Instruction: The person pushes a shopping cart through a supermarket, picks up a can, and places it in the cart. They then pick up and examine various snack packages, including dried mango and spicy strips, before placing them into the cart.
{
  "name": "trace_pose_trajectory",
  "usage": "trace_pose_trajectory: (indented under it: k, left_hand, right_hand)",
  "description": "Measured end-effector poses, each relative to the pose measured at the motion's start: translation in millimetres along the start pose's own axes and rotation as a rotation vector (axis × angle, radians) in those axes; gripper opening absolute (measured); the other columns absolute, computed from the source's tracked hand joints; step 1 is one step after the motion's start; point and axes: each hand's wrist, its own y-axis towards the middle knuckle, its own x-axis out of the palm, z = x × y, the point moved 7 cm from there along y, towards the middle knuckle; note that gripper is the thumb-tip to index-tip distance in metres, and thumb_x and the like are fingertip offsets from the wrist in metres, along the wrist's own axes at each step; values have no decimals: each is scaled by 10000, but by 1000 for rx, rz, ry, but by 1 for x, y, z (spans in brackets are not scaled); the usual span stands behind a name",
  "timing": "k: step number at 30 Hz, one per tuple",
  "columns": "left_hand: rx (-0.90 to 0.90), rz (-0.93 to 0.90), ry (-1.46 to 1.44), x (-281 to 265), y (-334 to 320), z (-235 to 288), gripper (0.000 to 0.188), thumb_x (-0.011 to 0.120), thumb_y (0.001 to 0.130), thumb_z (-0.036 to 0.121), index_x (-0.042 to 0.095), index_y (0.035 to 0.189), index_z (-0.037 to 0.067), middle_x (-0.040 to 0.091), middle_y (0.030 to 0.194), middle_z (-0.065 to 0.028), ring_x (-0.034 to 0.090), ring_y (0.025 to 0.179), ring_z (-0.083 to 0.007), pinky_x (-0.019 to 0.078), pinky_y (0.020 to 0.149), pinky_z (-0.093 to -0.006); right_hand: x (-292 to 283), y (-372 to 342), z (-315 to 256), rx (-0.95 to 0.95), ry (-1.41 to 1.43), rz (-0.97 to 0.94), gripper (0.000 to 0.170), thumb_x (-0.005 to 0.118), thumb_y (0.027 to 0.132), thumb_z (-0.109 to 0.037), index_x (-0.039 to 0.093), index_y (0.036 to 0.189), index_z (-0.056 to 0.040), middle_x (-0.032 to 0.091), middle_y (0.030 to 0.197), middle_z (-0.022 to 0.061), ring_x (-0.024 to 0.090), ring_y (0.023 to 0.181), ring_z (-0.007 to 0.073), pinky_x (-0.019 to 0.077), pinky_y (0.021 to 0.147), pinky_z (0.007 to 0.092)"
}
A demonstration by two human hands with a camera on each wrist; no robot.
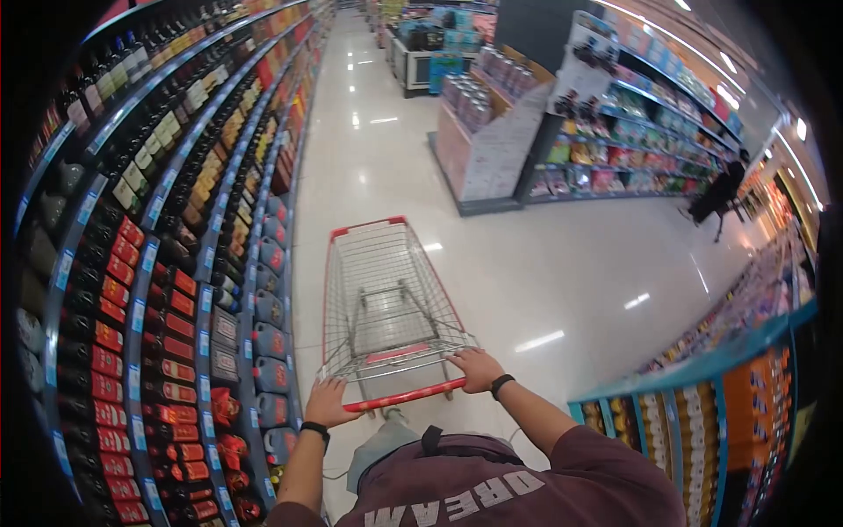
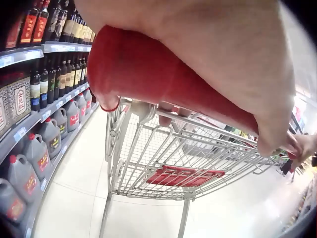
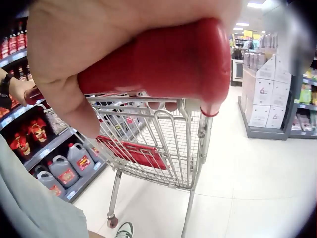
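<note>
A wire shopping cart with red trim stands in front of the person, its basket bare in the head view. My left hand grips the left end of the red handlebar. At the bar's other end my right hand holds on. In the left wrist view the palm lies over the red handle, with fingertips showing beneath it. The right wrist view shows the thumb wrapped round the handle. A red panel sits on the cart's near wire side.
Shelves of dark bottles line the left, close beside the cart, with grey jugs on the lowest shelf. A display of stacked boxes stands ahead right. Tiled floor runs forward. A low shelf is near right.
</note>
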Motion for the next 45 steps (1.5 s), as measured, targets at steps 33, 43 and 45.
trace_pose_trajectory:
  k: [33, 43, 45]
  left_hand:
    - [37, 11, -56, -192, 1031, -535, 1012, 744, 678, 747, 598, 1359, 13, 610, 1391, -164, 520, 1348, -349, 341, 1166, -547]
    - [46, -88, 44, -250, 1359, -685, 1101, 746, 630, 799, 571, 1424, 57, 578, 1440, -153, 494, 1384, -323, 299, 1186, -594]
    - [62, -95, 87, -257, 1423, -718, 1105, 736, 633, 813, 566, 1431, 69, 577, 1444, -146, 493, 1386, -319, 293, 1183, -617]
  right_hand:
    - [-258, 1005, 533, 47, -19, 27, 787, 728, 706, -269, 533, 1452, -112, 602, 1383, 173, 543, 1314, 350, 402, 1141, 467]
    - [-329, 1285, 704, 165, 2, 25, 760, 730, 721, -286, 546, 1444, -142, 599, 1390, 146, 538, 1325, 335, 403, 1121, 477]
    - [-345, 1340, 734, 160, -9, 22, 764, 754, 719, -332, 561, 1428, -125, 608, 1383, 145, 542, 1324, 329, 410, 1110, 476]
